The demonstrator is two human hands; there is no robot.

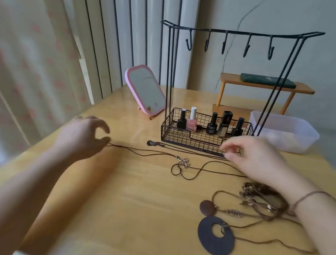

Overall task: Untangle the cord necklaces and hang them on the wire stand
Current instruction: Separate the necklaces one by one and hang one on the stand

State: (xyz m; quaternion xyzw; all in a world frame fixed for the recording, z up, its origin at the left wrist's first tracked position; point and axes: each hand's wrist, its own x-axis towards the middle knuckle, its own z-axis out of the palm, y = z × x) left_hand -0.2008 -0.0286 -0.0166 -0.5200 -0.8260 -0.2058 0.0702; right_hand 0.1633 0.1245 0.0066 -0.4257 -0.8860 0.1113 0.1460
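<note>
Pinching one end of a thin cord necklace [146, 152], the left hand [83, 137] draws it leftward; the right hand [249, 156] pinches another cord near the wire stand [235, 33]. Pulling harder could tighten the loop beside its flower pendant [183, 161], or drag the tangled pile [263, 197] across the desk [134, 207].

Wire stand [230, 75] = ref: mirror [146, 89] left of it, tub [286, 133] right, my cords [190, 163] in front, polish bottles [212, 123] in its basket.
</note>
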